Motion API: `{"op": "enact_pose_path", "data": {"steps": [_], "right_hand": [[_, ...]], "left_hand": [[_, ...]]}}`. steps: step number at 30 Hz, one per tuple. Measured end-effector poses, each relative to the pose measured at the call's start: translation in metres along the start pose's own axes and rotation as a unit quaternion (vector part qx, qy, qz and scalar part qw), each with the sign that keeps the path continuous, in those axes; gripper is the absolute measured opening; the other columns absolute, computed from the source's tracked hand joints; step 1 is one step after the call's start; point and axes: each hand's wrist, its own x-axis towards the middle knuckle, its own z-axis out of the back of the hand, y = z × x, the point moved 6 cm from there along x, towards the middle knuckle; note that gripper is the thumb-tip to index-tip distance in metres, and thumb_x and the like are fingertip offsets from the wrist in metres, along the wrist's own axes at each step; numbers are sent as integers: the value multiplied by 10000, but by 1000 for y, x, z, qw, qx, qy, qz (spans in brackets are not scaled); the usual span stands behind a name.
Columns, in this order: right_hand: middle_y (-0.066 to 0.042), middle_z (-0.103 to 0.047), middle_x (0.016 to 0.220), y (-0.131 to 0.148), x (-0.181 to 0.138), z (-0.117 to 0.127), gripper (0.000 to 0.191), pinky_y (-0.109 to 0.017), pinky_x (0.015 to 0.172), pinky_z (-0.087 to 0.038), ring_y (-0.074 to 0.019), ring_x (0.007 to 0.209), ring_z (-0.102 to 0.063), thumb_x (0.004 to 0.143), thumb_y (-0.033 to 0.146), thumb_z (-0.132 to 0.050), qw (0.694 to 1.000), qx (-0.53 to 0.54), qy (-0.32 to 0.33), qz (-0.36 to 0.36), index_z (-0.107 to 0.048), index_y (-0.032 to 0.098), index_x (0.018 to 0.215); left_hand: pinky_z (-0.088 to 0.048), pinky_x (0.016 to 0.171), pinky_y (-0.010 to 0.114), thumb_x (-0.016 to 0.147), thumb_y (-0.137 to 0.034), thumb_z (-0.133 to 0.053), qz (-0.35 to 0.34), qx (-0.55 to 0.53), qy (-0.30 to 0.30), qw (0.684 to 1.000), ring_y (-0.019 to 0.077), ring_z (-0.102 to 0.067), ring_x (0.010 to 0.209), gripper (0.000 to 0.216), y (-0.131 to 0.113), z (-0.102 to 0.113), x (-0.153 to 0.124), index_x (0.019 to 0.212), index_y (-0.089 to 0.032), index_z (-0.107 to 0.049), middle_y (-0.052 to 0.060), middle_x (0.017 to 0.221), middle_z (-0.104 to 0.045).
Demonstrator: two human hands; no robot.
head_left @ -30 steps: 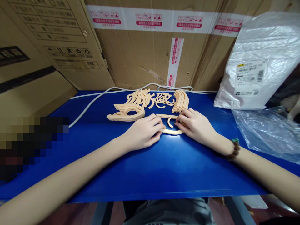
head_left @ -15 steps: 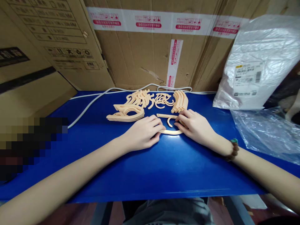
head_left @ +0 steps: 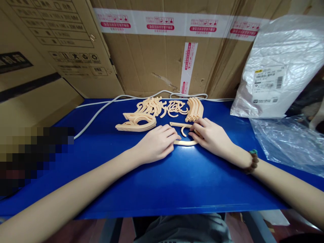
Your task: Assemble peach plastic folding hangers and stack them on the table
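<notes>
ctr frame: l hand (head_left: 159,143) fingers together, r hand (head_left: 211,135) fingers bent, at opp. ends of curved bar (head_left: 186,143); pinch hidden, can't tell. prob best brace both ends evenly.

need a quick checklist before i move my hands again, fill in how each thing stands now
1. Left hand at the left end of the curved strip: ok.
2. Right end of that strip in sight: not ok, the right hand covers it.
3. Firm grip in both hands: cannot tell, the backs of the hands hide most of it.
4. Small hook between the hands: ok, partly visible.
5. Hook joined to the straight bar: cannot tell, the right fingers are in the way.
6. White cord clear of both hands: ok.
</notes>
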Motion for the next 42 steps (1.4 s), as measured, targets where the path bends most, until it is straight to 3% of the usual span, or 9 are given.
{"op": "enact_pose_path", "data": {"steps": [10, 15, 18, 23, 25, 28, 34, 42], "right_hand": [[-113, -604, 1001, 4, 0, 4, 255, -323, 766, -450, -208, 889, -549, 979, 323, -444, 999, 18, -32, 21, -625, 146, 950], [-99, -623, 1000, 18, -3, 13, 238, -336, 801, -447, -205, 909, -560, 977, 308, -460, 992, 44, -71, 91, -640, 153, 988], [-87, -633, 970, 28, -5, 14, 263, -331, 754, -443, -191, 845, -561, 983, 325, -461, 988, 40, -70, 132, -648, 150, 1037], [-101, -614, 1018, 38, -6, 5, 294, -323, 767, -460, -191, 890, -560, 999, 321, -429, 982, 57, -43, 175, -633, 141, 1111], [-99, -598, 995, 38, -6, 1, 286, -327, 813, -465, -194, 925, -550, 1007, 298, -405, 980, 73, -25, 186, -629, 132, 1068], [-81, -584, 919, 40, -6, -1, 281, -363, 862, -452, -192, 879, -535, 1016, 269, -368, 978, 66, -9, 196, -611, 133, 984], [-57, -593, 856, 47, -11, 2, 230, -320, 756, -396, -178, 786, -483, 1020, 205, -353, 974, 6, -12, 228, -569, 128, 1043], [-40, -591, 822, 51, -13, 3, 190, -315, 671, -331, -169, 716, -474, 1008, 185, -376, 970, -45, -32, 237, -558, 135, 1027]], "left_hand": [[-451, 843, 372, 969, -198, -399, 7, 7, -34, 999, 238, -555, 980, 272, -1, 3, 1, 1092, -139, -635, 90, 1031, -651], [-454, 894, 373, 979, -236, -392, 73, 7, -97, 993, 227, -562, 1006, 264, 14, 26, 8, 1091, -149, -615, 89, 1056, -650], [-438, 963, 394, 967, -260, -408, 154, 46, -107, 981, 250, -554, 1082, 276, 44, 49, 15, 1095, -142, -622, 97, 1095, -647], [-455, 940, 406, 918, -295, -457, 327, 92, -100, 935, 281, -579, 1088, 289, 133, 75, 17, 1098, -169, -643, 93, 1092, -663], [-461, 928, 389, 880, -300, -494, 396, 61, -77, 913, 281, -598, 1081, 332, 172, 71, 12, 1150, -161, -630, 104, 1135, -668], [-480, 875, 355, 807, -340, -579, 460, -12, 18, 888, 286, -644, 1009, 379, 213, 48, 3, 1110, -130, -666, 135, 1119, -692], [-485, 773, 313, 723, -368, -640, 445, -51, 36, 894, 262, -675, 876, 276, 236, 26, -4, 901, -177, -731, 91, 928, -740], [-479, 739, 302, 700, -389, -668, 421, -106, 9, 901, 222, -663, 803, 330, 244, 20, -1, 953, -184, -723, 60, 873, -737]]}}
